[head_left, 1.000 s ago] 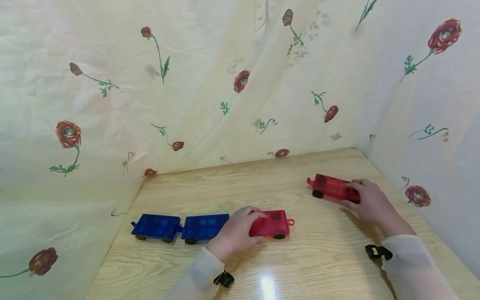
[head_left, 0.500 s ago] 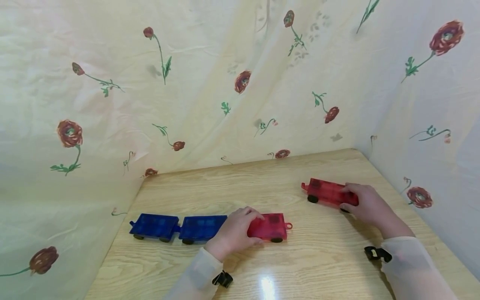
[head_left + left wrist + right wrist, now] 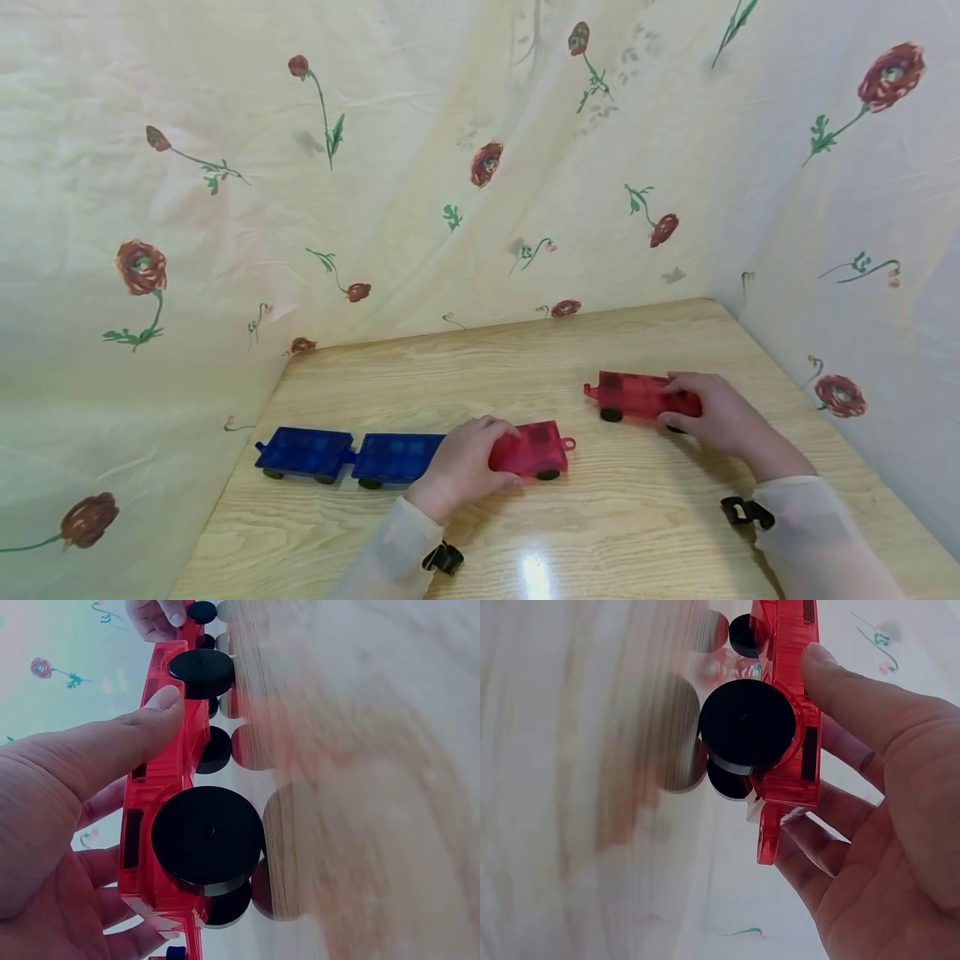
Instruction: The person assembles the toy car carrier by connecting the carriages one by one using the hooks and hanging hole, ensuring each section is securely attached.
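Note:
My left hand (image 3: pixel 463 467) grips a translucent red toy train car (image 3: pixel 534 450) by its sides, thumb near and fingers far. A ring sticks out from its right end. Farther right and back, my right hand (image 3: pixel 716 417) holds a second red train car (image 3: pixel 632 396), whose hooked end points left toward that ring, with a gap between. In the right wrist view, thumb and fingers straddle this car's body (image 3: pixel 791 712), and its black wheels (image 3: pixel 748 724) are just over the tabletop. A bit of blue (image 3: pixel 176 952) shows at the rear coupling of the left car.
Two blue train cars (image 3: pixel 303 452), coupled in a row, stand left of my left hand; the nearer blue car (image 3: pixel 397 457) is partly hidden by it. The wooden table (image 3: pixel 450 375) meets a flowered cloth (image 3: pixel 405 208) at its back and sides.
My right hand has brought its red car left and nearer, closing the gap to the other red car. The left hand's car and the blue cars have shifted slightly left.

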The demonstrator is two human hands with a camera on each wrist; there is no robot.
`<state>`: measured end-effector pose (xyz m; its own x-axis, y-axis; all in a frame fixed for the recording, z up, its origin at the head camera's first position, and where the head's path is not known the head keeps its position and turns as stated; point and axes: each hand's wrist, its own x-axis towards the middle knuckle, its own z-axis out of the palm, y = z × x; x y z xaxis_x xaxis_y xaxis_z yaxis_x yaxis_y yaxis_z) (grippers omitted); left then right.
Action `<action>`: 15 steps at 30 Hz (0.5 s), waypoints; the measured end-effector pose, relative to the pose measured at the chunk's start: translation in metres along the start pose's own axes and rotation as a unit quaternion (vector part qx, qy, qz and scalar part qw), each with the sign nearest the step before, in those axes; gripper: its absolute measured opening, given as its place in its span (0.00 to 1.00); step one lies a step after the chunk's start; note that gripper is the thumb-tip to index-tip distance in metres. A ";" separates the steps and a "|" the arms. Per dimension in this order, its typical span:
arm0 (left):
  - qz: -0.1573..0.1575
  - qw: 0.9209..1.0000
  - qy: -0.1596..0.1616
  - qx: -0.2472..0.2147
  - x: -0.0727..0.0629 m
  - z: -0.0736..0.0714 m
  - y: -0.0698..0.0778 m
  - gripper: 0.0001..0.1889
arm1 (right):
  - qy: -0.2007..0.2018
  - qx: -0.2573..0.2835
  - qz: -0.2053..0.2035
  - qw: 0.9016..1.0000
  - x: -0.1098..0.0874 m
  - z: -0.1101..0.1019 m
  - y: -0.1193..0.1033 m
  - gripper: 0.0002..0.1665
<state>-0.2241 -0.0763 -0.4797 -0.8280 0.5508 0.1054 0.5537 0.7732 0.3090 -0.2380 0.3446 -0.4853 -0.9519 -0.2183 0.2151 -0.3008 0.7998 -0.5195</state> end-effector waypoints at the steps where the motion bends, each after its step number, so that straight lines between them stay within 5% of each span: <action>1: -0.001 1.000 0.001 0.001 0.000 0.000 0.000 0.33 | 0.000 0.001 -0.001 1.000 0.000 0.001 -0.001 0.22; 15: -0.027 0.999 0.022 -0.031 -0.003 -0.001 -0.002 0.34 | -0.015 0.033 -0.025 0.999 0.002 0.010 -0.012 0.21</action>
<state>-0.2234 -0.0800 -0.4794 -0.8600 0.4937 0.1289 0.5034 0.7796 0.3725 -0.2362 0.3289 -0.4865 -0.9363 -0.2755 0.2179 -0.3512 0.7488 -0.5622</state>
